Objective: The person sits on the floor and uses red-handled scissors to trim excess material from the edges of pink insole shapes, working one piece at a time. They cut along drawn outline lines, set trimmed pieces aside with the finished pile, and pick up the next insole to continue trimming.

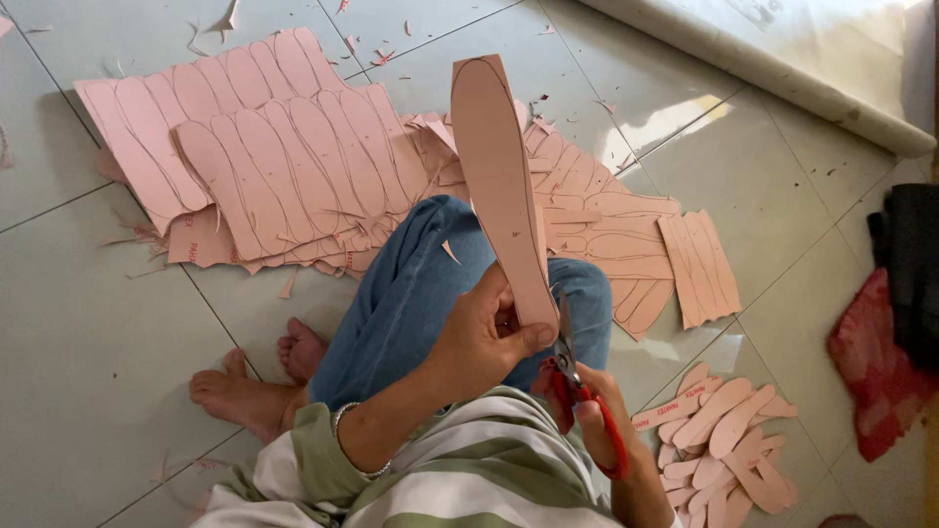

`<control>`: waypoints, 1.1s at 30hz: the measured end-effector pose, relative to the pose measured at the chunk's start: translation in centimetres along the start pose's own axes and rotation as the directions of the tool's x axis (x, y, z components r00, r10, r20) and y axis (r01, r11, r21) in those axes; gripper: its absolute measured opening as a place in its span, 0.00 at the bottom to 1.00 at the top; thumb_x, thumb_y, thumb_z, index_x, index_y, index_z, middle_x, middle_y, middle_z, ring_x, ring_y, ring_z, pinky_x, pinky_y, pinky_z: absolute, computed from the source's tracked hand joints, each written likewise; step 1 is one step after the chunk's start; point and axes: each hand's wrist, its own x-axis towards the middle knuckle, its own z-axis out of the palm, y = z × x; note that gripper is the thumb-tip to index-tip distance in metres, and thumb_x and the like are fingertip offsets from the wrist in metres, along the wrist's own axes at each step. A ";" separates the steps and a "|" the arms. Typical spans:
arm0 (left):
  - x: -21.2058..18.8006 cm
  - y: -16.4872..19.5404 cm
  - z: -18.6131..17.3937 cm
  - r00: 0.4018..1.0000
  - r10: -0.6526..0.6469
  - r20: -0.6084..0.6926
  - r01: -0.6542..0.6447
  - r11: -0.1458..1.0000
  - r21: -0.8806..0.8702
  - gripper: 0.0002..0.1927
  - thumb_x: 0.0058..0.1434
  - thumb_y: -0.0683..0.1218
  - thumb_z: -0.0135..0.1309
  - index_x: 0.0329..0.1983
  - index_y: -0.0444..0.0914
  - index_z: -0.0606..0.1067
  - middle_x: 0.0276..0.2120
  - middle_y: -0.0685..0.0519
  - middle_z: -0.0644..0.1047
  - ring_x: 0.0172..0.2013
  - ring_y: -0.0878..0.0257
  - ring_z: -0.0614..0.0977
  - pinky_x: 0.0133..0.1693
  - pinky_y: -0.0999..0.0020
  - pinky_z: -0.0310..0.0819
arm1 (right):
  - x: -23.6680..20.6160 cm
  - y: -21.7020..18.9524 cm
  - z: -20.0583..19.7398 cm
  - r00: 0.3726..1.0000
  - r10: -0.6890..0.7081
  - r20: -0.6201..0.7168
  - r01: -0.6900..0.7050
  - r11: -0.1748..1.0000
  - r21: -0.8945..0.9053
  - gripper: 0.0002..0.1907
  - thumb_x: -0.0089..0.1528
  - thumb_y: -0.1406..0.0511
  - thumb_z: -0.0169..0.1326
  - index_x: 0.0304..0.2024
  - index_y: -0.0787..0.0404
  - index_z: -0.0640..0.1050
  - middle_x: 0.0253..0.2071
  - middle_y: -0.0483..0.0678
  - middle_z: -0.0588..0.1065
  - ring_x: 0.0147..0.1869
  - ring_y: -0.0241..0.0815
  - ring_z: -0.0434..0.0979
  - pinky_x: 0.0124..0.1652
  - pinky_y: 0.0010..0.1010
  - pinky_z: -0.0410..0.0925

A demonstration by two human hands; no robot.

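My left hand (484, 337) grips the lower end of a long pink insole-shaped cardboard piece (497, 176), held upright above my knees. My right hand (592, 406) is closed on red-handled scissors (577, 386), whose blades meet the bottom edge of the piece just under my left thumb. I sit cross-legged on the tiled floor in blue jeans and a green-and-white striped top, with a bracelet on my left wrist.
Pink cardboard sheets (264, 156) marked with insole outlines lie spread ahead of my knees, with offcuts around them. A pile of cut insoles (729, 445) sits at the right. Red cloth (875, 367) and dark fabric (915, 264) lie far right. A raised ledge (782, 68) crosses the top right.
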 end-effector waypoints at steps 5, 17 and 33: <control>0.1 -0.2 0.0 0.999 -0.037 -0.009 0.036 0.998 -0.055 0.27 0.61 0.39 0.61 0.62 0.36 0.65 0.38 0.53 0.81 0.35 0.72 0.80 0.39 0.73 0.79 | -0.1 0.6 0.3 1.000 -0.006 -0.016 0.006 1.000 -0.002 0.55 0.50 0.21 0.38 0.31 0.67 0.77 0.15 0.40 0.67 0.19 0.30 0.66 0.21 0.24 0.58; 0.1 -1.2 -0.1 0.999 -0.027 0.034 0.033 0.986 -0.163 0.32 0.61 0.38 0.60 0.67 0.37 0.62 0.35 0.55 0.78 0.34 0.71 0.79 0.37 0.74 0.77 | -0.3 2.2 0.7 0.998 0.010 -0.062 -0.003 0.994 0.108 0.48 0.55 0.28 0.45 0.30 0.69 0.78 0.10 0.41 0.65 0.13 0.30 0.60 0.17 0.23 0.53; -0.3 -2.9 -0.7 0.968 -0.037 0.246 0.020 0.997 0.072 0.26 0.61 0.45 0.59 0.62 0.36 0.67 0.39 0.52 0.77 0.33 0.68 0.79 0.36 0.70 0.78 | 0.4 3.4 0.6 0.933 0.134 -0.333 -0.075 0.980 0.185 0.06 0.60 0.71 0.57 0.31 0.70 0.80 0.19 0.47 0.73 0.22 0.35 0.71 0.22 0.28 0.62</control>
